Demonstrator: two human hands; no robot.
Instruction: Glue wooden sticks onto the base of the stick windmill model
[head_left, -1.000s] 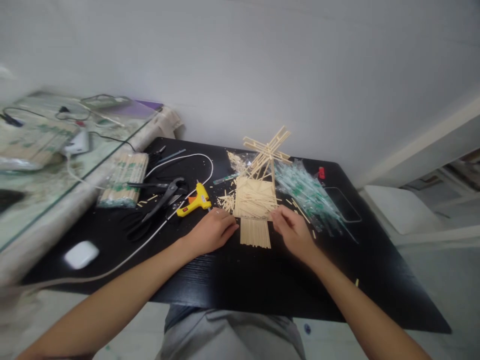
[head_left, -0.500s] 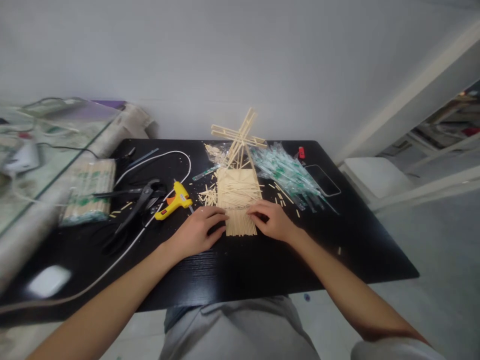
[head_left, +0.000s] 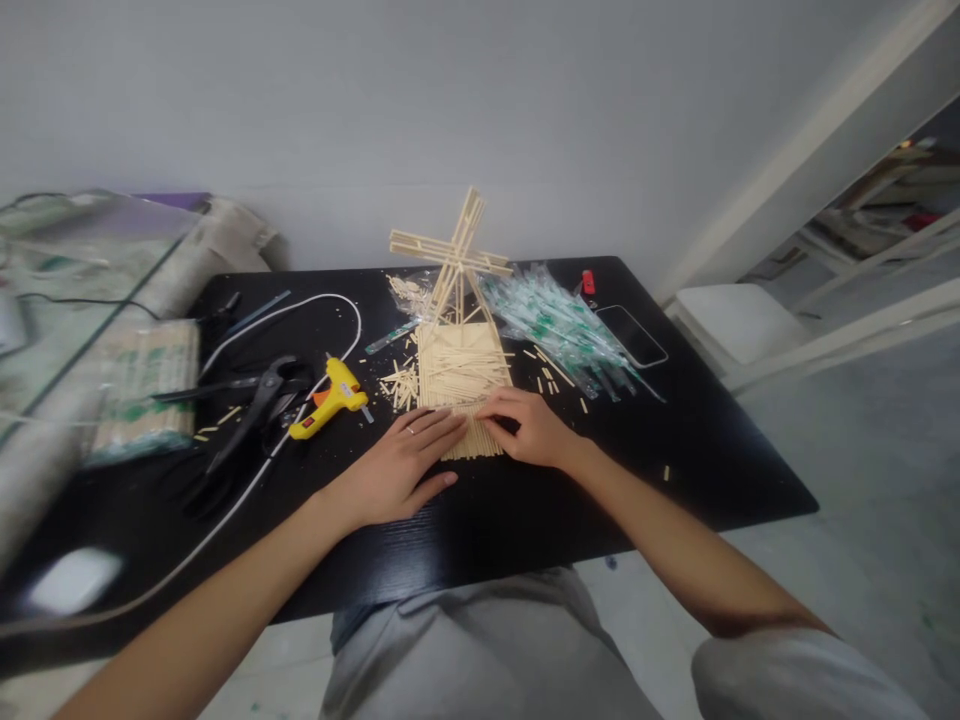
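My left hand lies with its fingers stretched flat across the left part of a panel of thin wooden sticks, its thumb apart on the table. At the panel's right side is my right hand, its fingers curled and thumb and fingertips brought together; what they pinch is hidden. Behind the panel stands a stick windmill model with crossed blades. Loose sticks are piled on its flat base, just beyond my fingers.
A yellow glue gun with a white cord and black pliers lie left on the black table. Bundled sticks are farther left. Plastic wrappers, a phone and a red object lie right. Short stick offcuts are scattered about.
My left hand has moved from the panel's left edge onto it, its fingers now flat over the sticks. My right fingertips have shifted inward along the panel. The view has shifted slightly.
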